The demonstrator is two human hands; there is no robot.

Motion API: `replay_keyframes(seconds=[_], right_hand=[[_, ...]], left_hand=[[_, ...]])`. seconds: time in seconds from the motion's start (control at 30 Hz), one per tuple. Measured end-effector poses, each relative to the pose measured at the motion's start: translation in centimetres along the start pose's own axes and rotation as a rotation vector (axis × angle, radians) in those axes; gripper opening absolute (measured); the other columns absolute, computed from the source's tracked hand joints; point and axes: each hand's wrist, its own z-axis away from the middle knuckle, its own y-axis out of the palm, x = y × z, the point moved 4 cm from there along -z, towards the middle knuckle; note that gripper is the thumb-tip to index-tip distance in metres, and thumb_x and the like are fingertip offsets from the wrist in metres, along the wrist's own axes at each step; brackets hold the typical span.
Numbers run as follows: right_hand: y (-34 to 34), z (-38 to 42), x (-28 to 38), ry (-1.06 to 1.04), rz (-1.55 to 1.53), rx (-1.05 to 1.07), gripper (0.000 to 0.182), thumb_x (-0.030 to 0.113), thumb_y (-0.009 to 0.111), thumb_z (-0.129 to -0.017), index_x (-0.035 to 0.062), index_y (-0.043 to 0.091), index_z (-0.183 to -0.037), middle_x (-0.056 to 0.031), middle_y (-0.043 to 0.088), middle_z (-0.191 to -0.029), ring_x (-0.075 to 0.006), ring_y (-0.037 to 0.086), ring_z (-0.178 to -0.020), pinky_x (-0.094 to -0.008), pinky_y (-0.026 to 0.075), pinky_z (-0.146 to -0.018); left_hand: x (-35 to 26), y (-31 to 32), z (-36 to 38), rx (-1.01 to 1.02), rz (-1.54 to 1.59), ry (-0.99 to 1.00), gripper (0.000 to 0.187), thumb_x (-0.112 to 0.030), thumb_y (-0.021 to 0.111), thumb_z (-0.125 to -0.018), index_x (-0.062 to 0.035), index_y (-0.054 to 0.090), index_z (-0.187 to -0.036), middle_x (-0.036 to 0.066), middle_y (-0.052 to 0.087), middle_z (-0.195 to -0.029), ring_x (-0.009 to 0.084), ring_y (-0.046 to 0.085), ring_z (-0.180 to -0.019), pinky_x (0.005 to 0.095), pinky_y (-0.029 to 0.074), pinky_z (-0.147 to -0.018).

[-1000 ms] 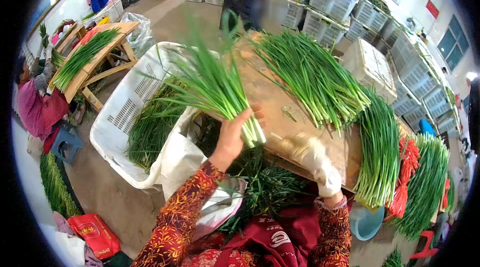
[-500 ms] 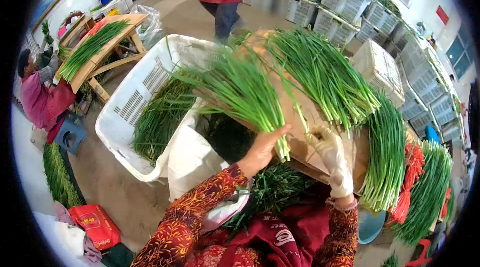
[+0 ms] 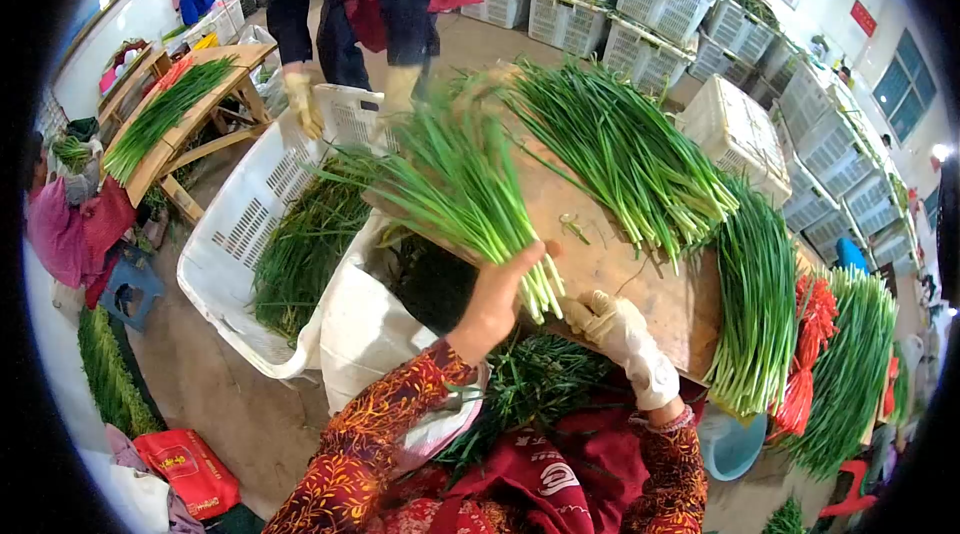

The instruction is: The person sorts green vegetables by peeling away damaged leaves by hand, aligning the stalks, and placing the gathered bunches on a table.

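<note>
My bare left hand [image 3: 492, 302] is closed around a bunch of garlic chives [image 3: 455, 179], close to the pale cut ends. The leaves fan up and left over the board and the crate. Just right of those ends is my gloved right hand [image 3: 612, 329], its fingers curled together at the board's near edge; whatever they may hold is hidden. A large pile of chives [image 3: 620, 154] lies on the wooden board [image 3: 590, 259], along with a few loose scraps. Below my hands, more dark green leaves [image 3: 535, 384] rest near my lap.
A white crate [image 3: 225, 264] with greens stands left, beside a white sack [image 3: 365, 329]. Another person's gloved hand [image 3: 303, 106] is at its far rim. Chive bundles [image 3: 755, 304] and red ties [image 3: 812, 354] lie right, above a blue bucket [image 3: 733, 442]. Stacked crates [image 3: 660, 9] line the back.
My right hand has moved down and left, away from the single stalk it was pinching over the board. The other person has come up to the crate and now bends over it.
</note>
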Motion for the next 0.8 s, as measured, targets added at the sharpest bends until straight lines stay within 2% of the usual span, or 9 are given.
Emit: replay_keyframes(seconds=[0.03, 0.17, 0.27, 0.37, 0.43, 0.47, 0.6, 0.63, 0.8], right_hand=[[0.0, -0.2, -0.8, -0.131, 0.257, -0.018, 0.018, 0.021, 0.059, -0.081, 0.0029, 0.060, -0.081, -0.0098, 0.062, -0.071, -0.0158, 0.059, -0.061, -0.0274, 0.046, -0.054], [-5.7, -4.9, 0.0, -0.163, 0.503, -0.455, 0.013, 0.017, 0.060, -0.077, 0.0063, 0.055, -0.082, -0.0132, 0.059, -0.073, -0.0268, 0.058, -0.066, -0.0353, 0.046, -0.060], [-5.7, -7.4, -3.7, -0.126, 0.649, -0.410, 0.015, 0.020, 0.061, -0.076, 0.0058, 0.057, -0.080, -0.0133, 0.058, -0.072, -0.0283, 0.057, -0.067, -0.0359, 0.044, -0.061], [-5.8, -8.1, -4.0, -0.020, 0.598, -0.332, 0.020, 0.024, 0.061, -0.076, 0.0041, 0.060, -0.080, -0.0126, 0.058, -0.071, -0.0248, 0.056, -0.065, -0.0347, 0.044, -0.061], [-6.5, -6.7, -2.7, 0.149, 0.087, -0.325, 0.030, 0.032, 0.059, -0.078, 0.0021, 0.062, -0.079, -0.0131, 0.058, -0.067, -0.0263, 0.057, -0.064, -0.0351, 0.044, -0.060], [-6.2, -5.9, -2.2, 0.214, -0.095, -0.280, 0.026, 0.028, 0.062, -0.078, 0.0029, 0.062, -0.084, -0.0071, 0.058, -0.067, -0.0172, 0.054, -0.061, -0.0293, 0.043, -0.057], [-3.6, -2.3, 0.9, 0.094, -0.457, -0.199, 0.015, 0.013, 0.064, -0.078, 0.0056, 0.060, -0.089, -0.0003, 0.059, -0.071, -0.0102, 0.050, -0.062, -0.0216, 0.041, -0.055], [-3.0, -1.4, 1.6, 0.059, -0.261, -0.201, 0.017, 0.016, 0.064, -0.077, 0.0052, 0.060, -0.090, -0.0019, 0.059, -0.071, -0.0098, 0.051, -0.063, -0.0236, 0.043, -0.055], [-0.7, 0.6, 4.6, -0.117, 0.003, -0.101, 0.016, 0.016, 0.061, -0.077, 0.0061, 0.061, -0.089, -0.0141, 0.061, -0.076, -0.0284, 0.060, -0.069, -0.0342, 0.047, -0.061]], left_hand=[[-0.4, 0.0, -0.3, 0.041, 0.059, -0.063, 0.020, -0.021, 0.055, -0.084, -0.0029, 0.052, -0.094, 0.007, 0.060, -0.087, 0.0177, 0.061, -0.081, 0.0328, 0.054, -0.062], [0.6, -0.5, -0.6, 0.095, 0.131, -0.100, 0.018, -0.018, 0.058, -0.083, -0.0049, 0.053, -0.095, 0.004, 0.059, -0.084, 0.0160, 0.060, -0.076, 0.0310, 0.053, -0.062], [2.0, -1.3, -0.2, 0.002, 0.132, -0.136, 0.018, -0.015, 0.061, -0.081, -0.0067, 0.053, -0.096, 0.003, 0.058, -0.083, 0.0144, 0.059, -0.073, 0.0288, 0.052, -0.063], [2.7, -2.0, -0.2, -0.048, 0.144, -0.143, 0.022, -0.014, 0.063, -0.079, -0.0083, 0.054, -0.098, 0.002, 0.058, -0.085, 0.0123, 0.058, -0.073, 0.0268, 0.049, -0.062], [2.5, -1.8, -0.1, -0.028, 0.128, -0.164, 0.023, -0.014, 0.063, -0.079, -0.0081, 0.053, -0.100, 0.001, 0.058, -0.086, 0.0117, 0.058, -0.073, 0.0271, 0.050, -0.062], [2.4, -1.5, -0.3, -0.009, 0.129, -0.138, 0.024, -0.014, 0.063, -0.079, -0.0074, 0.053, -0.100, 0.000, 0.058, -0.086, 0.0117, 0.058, -0.073, 0.0273, 0.050, -0.062], [2.4, -0.7, -0.6, 0.027, 0.138, -0.094, 0.024, -0.014, 0.064, -0.079, -0.0064, 0.053, -0.100, 0.001, 0.059, -0.088, 0.0116, 0.058, -0.074, 0.0277, 0.050, -0.062], [2.2, -0.3, -0.5, 0.042, 0.134, -0.103, 0.025, -0.014, 0.064, -0.079, -0.0058, 0.053, -0.100, 0.002, 0.059, -0.088, 0.0120, 0.058, -0.074, 0.0277, 0.050, -0.063], [2.6, -0.9, 0.0, 0.006, 0.056, -0.147, 0.027, -0.017, 0.068, -0.075, -0.0027, 0.058, -0.097, 0.004, 0.060, -0.089, 0.0123, 0.055, -0.082, 0.0254, 0.046, -0.073]])
